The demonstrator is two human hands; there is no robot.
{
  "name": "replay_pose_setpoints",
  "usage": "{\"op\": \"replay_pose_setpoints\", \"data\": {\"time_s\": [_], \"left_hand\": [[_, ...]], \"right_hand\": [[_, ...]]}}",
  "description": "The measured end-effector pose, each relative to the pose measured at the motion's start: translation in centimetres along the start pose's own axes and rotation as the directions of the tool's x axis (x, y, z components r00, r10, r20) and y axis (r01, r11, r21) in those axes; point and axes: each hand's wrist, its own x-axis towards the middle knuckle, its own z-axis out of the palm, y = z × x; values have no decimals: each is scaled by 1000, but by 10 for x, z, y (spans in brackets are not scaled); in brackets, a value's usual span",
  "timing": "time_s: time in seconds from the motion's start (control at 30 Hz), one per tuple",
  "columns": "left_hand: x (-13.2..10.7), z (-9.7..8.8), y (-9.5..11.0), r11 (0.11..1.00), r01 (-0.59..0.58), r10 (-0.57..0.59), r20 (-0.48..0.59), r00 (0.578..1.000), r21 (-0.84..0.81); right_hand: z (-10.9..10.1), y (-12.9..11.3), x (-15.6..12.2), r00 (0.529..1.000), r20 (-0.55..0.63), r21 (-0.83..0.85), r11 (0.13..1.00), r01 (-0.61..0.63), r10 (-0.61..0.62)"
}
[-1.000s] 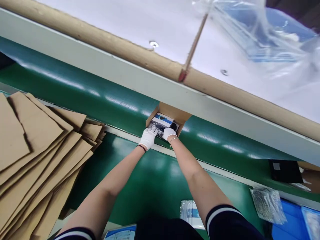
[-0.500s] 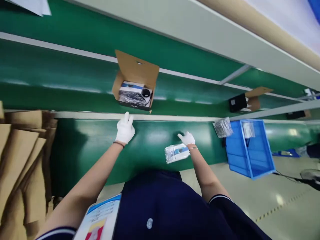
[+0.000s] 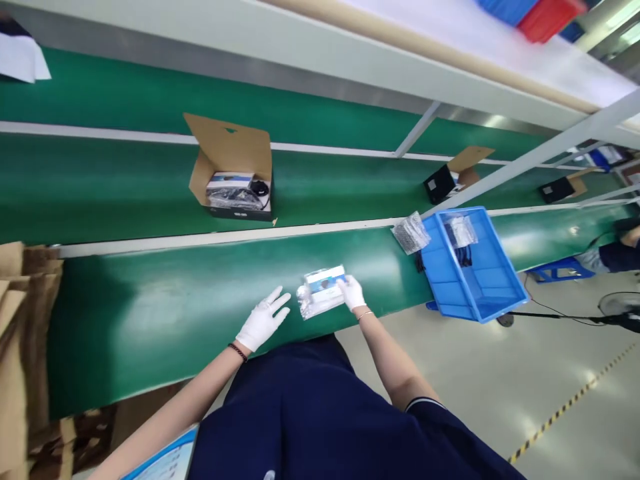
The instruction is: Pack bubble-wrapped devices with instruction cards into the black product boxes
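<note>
A clear plastic bag with a white and blue printed card or booklet (image 3: 325, 285) in it lies on the green bench in front of me. At its right end, my white-gloved right hand (image 3: 351, 294) grips the edge with the fingertips. To the left of the bag my gloved left hand (image 3: 262, 323) is open, fingers spread and pointing at it, with nothing in them. Beyond, on the green belt, an open brown and black carton (image 3: 240, 213) holds a similar white and blue item, a bagged item and a coiled black cable.
Flattened brown cardboard (image 3: 13, 373) is stacked at the left. A silvery bubble pouch (image 3: 411, 233) lies beside a blue bin (image 3: 480, 267) holding bagged items and cables. More open cartons (image 3: 440, 185) stand along the belt. A shelf (image 3: 300, 47) overhangs it. Another person's arm (image 3: 631, 237) shows far right.
My left hand has drawn back from near the carton to beside the bag. My right hand now grips the bag's right end, its printed side facing up. The view has shifted right.
</note>
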Motion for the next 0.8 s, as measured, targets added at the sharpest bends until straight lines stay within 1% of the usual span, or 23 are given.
{"op": "replay_pose_setpoints", "data": {"time_s": [0.03, 0.1, 0.17, 0.2, 0.23, 0.27, 0.3, 0.37, 0.43, 0.47, 0.5, 0.53, 0.6, 0.7, 0.73, 0.8], "left_hand": [[8, 9, 14, 990, 32, -35, -16, 999, -137], [22, 28, 43, 915, 135, -166, -51, 985, -380], [34, 44, 72, 837, 208, -284, -77, 956, -506], [38, 49, 84, 820, 221, -312, -88, 946, -528], [41, 52, 94, 814, 225, -323, -96, 941, -535], [43, 54, 102, 817, 222, -323, -103, 941, -533], [44, 53, 108, 822, 215, -314, -106, 943, -527], [42, 50, 112, 831, 218, -326, -132, 936, -511], [35, 46, 110, 842, 257, -380, -184, 906, -475], [30, 45, 107, 844, 279, -410, -215, 887, -459], [24, 44, 105, 842, 299, -438, -245, 865, -449], [18, 45, 104, 836, 317, -465, -273, 842, -448], [5, 48, 106, 820, 338, -508, -315, 801, -462], [-8, 57, 119, 774, 366, -580, -345, 738, -517], [-10, 61, 125, 753, 370, -601, -339, 724, -544], [-9, 68, 135, 725, 352, -616, -328, 717, -593]], "right_hand": [[2, -4, -4, 998, 25, 35, 998, 54, -55], [5, -10, -9, 987, 63, 76, 987, 142, -147], [-3, -12, -4, 974, 93, 81, 977, 199, -206], [-13, -10, 3, 970, 99, 71, 974, 215, -222], [-29, -5, 14, 969, 94, 51, 974, 223, -227], [-49, 3, 29, 973, 73, 22, 976, 219, -220], [-74, 12, 46, 979, 36, -16, 979, 203, -202], [-129, 36, 84, 986, -81, -104, 985, 134, -143], [-182, 59, 121, 977, -191, -183, 982, 56, -91], [-203, 69, 137, 970, -230, -214, 976, 28, -78], [-220, 78, 150, 964, -256, -240, 971, 6, -69], [-232, 85, 161, 961, -270, -261, 965, -9, -64], [-243, 95, 175, 962, -268, -291, 956, -27, -54], [-239, 101, 181, 971, -235, -311, 950, -36, -40], [-236, 102, 181, 974, -224, -311, 950, -36, -37], [-232, 102, 180, 981, -195, -294, 955, -36, -23]]}}
